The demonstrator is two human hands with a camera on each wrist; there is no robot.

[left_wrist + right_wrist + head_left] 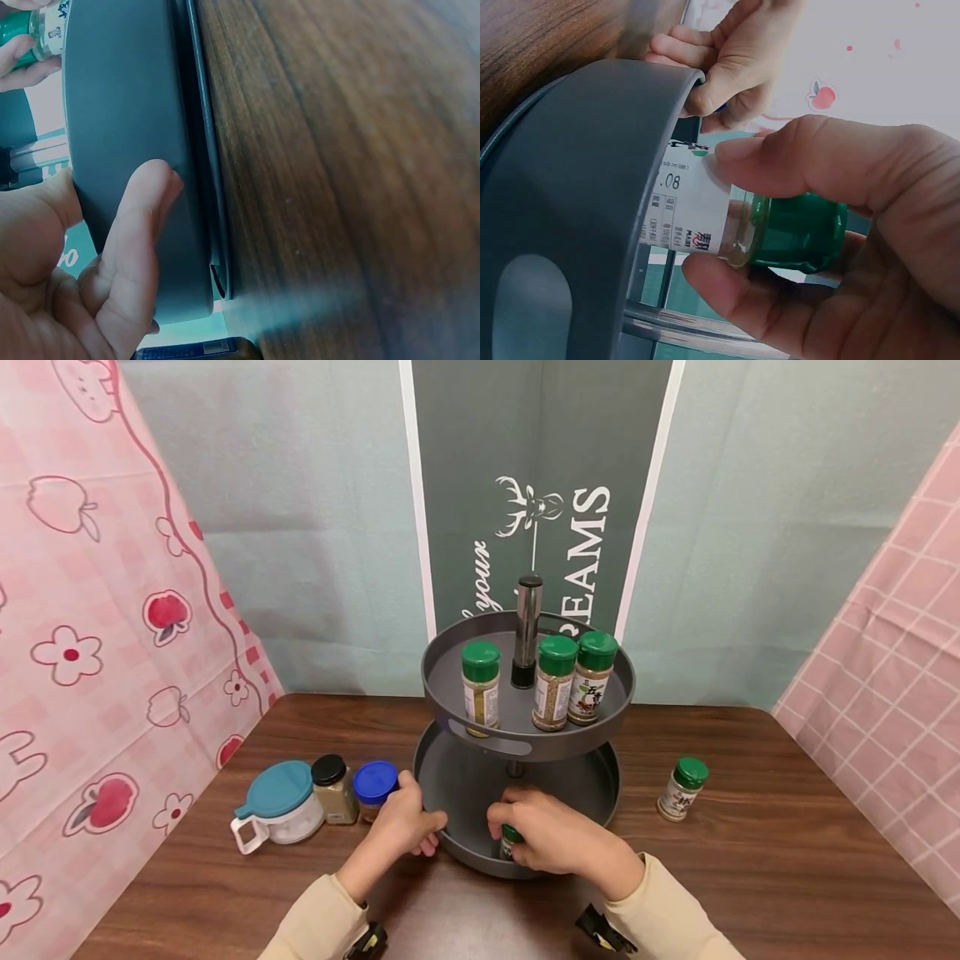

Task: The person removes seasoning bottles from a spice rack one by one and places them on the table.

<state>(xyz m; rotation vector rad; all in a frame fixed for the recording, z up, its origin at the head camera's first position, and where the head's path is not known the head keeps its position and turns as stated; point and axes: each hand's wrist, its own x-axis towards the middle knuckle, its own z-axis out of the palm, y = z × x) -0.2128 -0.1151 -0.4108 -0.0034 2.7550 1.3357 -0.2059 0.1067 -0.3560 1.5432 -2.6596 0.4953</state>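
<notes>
A dark grey two-tier rack (573, 745) stands in the middle of the wooden table. My left hand (405, 820) grips the left side of its lower tray (474, 858), thumb over the rim and fingers against the outer wall (131, 97). Inside the front of that tray, my right hand (551, 831) holds a spice jar (694, 199) with a green lid (802, 231). Thumb and fingers pinch it from both sides around its neck and label. The tray wall hides the jar's base in the right wrist view.
Three green-lidded spice jars (480, 689) stand on the upper tray around the metal post (528, 627). Another jar (681, 790) stands to the rack's right. At left are a teal-lidded container (281, 806), a black-capped jar (335, 792) and a blue-lidded jar (375, 783) close beside my left hand.
</notes>
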